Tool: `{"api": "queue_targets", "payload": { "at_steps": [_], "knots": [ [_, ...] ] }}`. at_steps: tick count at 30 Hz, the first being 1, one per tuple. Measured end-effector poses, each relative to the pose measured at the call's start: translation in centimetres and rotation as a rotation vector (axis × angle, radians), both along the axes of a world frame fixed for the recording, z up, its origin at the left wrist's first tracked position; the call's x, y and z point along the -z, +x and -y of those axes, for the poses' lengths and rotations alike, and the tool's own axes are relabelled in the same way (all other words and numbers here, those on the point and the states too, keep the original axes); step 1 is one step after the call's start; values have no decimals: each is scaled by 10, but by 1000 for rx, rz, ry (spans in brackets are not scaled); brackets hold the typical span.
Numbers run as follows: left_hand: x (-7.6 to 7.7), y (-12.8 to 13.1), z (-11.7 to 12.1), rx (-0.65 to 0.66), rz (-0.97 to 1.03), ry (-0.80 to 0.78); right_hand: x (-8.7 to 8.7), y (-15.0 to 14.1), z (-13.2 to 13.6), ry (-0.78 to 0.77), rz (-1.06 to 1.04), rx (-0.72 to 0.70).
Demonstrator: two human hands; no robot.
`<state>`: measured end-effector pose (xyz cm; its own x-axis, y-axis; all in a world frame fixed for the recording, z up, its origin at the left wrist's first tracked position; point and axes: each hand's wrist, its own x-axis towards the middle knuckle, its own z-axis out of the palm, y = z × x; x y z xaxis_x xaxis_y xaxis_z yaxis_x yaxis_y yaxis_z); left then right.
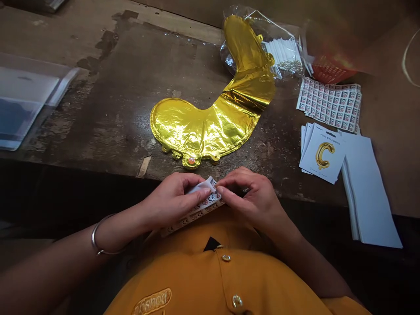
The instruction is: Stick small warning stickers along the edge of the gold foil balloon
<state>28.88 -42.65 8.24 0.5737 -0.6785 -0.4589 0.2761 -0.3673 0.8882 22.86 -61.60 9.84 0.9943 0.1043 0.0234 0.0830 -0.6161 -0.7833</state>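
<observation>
The left hand (pixel 172 199) and right hand (pixel 250 197) are both curled into tight pinches on a printed label strip (pixel 204 199), holding its bent end up between them for a firm grip, just off the desk (pixel 98 109) edge, near a flat gold foil balloon (pixel 210 127).

A head-worn camera looks forward and down over a wooden workbench (pixel 108 109).

I counted one left hand (pixel 172 202), one right hand (pixel 252 197), one gold foil balloon (pixel 203 131), one label strip (pixel 205 209), one bangle (pixel 95 238), and one stack of label sheets (pixel 330 105).
</observation>
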Motion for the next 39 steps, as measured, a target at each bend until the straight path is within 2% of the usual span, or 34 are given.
{"api": "queue_targets", "payload": {
  "at_steps": [5, 12, 16, 19, 24, 27, 32, 39],
  "knots": [
    [-1, -1, 1, 0, 7, 3, -1, 0, -1, -150, 91, -30],
    [-5, -4, -2, 97, 326, 13, -5, -4, -11, -330, 213, -73],
    [-6, -5, -1, 88, 314, 31, -4, -5, -14, -363, 236, -60],
    [-5, -5, 1, 41, 193, 51, -2, -5, -14, -323, 202, -16],
    [-2, -5, 1, -30, 20, 12, 3, -1, -4, -5, -70, 63],
    [-1, -5, 2, -47, -7, 6, 2, 0, 1, 47, -159, 45],
    [0, -5, 4, -19, 35, -4, -3, -1, 0, -124, -65, 9],
    [0, -7, 0, 74, 245, 14, -3, -6, -10, -374, 171, -60]
  ]
}}
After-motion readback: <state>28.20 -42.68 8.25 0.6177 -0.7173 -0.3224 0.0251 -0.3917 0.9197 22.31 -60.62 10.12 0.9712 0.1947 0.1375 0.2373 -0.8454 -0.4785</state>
